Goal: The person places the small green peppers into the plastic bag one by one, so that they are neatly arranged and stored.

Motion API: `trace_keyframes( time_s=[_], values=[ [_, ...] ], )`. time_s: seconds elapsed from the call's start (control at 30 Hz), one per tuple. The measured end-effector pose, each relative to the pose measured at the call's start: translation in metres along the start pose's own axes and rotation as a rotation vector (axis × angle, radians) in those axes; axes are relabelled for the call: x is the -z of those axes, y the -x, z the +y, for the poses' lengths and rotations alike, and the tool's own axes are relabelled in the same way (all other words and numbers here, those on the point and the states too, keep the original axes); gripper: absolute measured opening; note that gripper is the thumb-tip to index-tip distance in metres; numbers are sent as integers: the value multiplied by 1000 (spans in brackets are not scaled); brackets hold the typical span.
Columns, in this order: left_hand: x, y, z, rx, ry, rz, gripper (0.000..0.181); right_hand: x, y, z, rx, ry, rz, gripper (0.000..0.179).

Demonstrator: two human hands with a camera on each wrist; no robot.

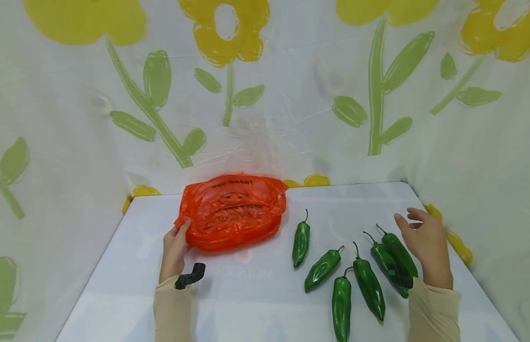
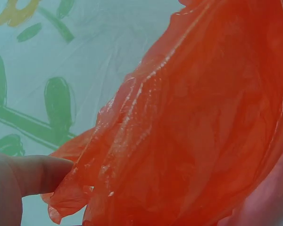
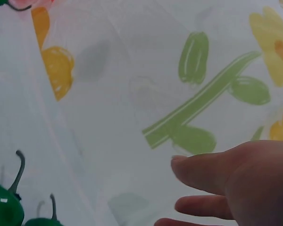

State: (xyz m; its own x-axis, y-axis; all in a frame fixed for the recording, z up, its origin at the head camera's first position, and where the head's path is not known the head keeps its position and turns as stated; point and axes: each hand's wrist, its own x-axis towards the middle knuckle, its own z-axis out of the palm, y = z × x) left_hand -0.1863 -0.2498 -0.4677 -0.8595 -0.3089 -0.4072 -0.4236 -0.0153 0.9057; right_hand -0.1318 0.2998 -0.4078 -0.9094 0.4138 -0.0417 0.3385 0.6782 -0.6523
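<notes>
One red plastic bag point(image 1: 235, 213), thin, crinkled, printed, lay at the white table's point(image 1: 247, 304) back, left of centre. Six green peppers point(image 1: 301, 243), glossy, smooth, tapered, with thin curved stems, lay right of it. Two hands: left hand point(image 1: 175, 249) pinched the bag's left edge, thumb against fingers; right hand point(image 1: 429, 242) held nothing, fingers loosely bent, thumb apart, beside the rightmost peppers. One flower-print sheet point(image 1: 282, 104) hung behind.
</notes>
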Motion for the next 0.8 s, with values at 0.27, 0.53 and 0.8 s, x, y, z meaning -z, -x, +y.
trace_keyframes(
  time_s=[0.27,0.53,0.8],
  values=[
    [-3,-2,-1,12,31,2,74,-1,-14,26,-55,86,-163,72],
    [-5,-2,0,30,57,-5,72,0,-23,41,-28,143,-292,73],
    [-8,-4,0,48,77,-6,71,-2,-23,46,-27,181,-375,69]
  ],
)
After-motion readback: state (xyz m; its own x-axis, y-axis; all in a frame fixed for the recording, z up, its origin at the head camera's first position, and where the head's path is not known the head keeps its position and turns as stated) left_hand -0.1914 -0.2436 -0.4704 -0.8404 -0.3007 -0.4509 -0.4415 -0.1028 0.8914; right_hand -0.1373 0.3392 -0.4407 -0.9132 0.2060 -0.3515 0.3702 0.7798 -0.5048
